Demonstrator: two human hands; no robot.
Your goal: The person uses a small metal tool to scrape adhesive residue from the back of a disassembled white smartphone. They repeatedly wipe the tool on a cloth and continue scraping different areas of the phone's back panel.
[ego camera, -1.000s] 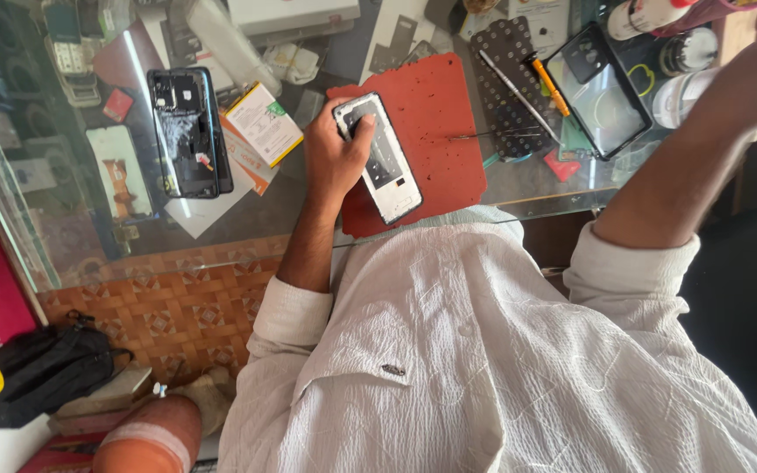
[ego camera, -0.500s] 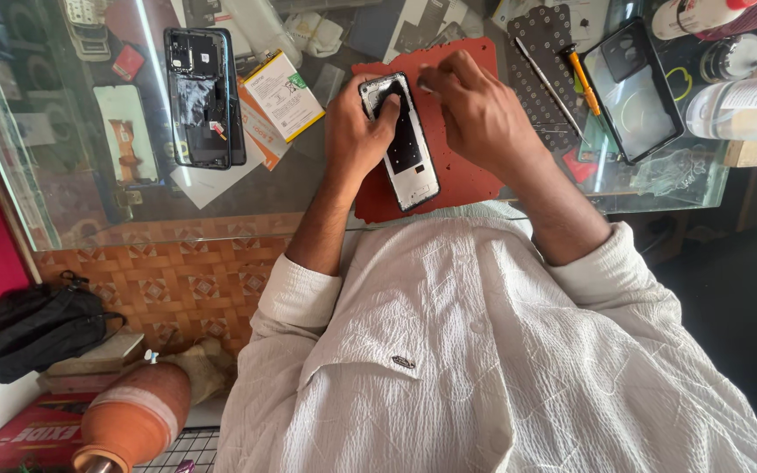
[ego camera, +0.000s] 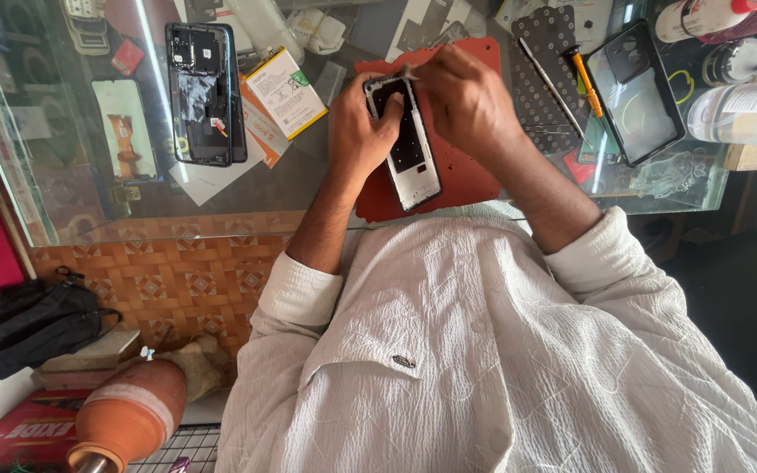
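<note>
An opened phone [ego camera: 412, 153] with a white frame and dark inside lies tilted on a red work mat [ego camera: 470, 180] on the glass counter [ego camera: 308, 180]. My left hand [ego camera: 357, 131] grips the phone's left side, thumb across its upper edge. My right hand [ego camera: 466, 101] reaches over the phone's top end, fingers pinched on a small pale piece [ego camera: 405, 72] at the top corner. What lies under those fingers is hidden.
A second opened phone [ego camera: 201, 92] and a white-and-yellow battery pack [ego camera: 284, 88] lie to the left. To the right are a perforated black pad [ego camera: 547, 52], an orange-handled screwdriver [ego camera: 585, 83], a black phone cover [ego camera: 637, 92] and bottles [ego camera: 742, 109]. A black bag [ego camera: 28, 320] and clay pot [ego camera: 129, 416] sit below.
My right arm came back from the far right and its hand settled on the phone's top end. My left hand kept hold of the phone, which shifted slightly on the mat.
</note>
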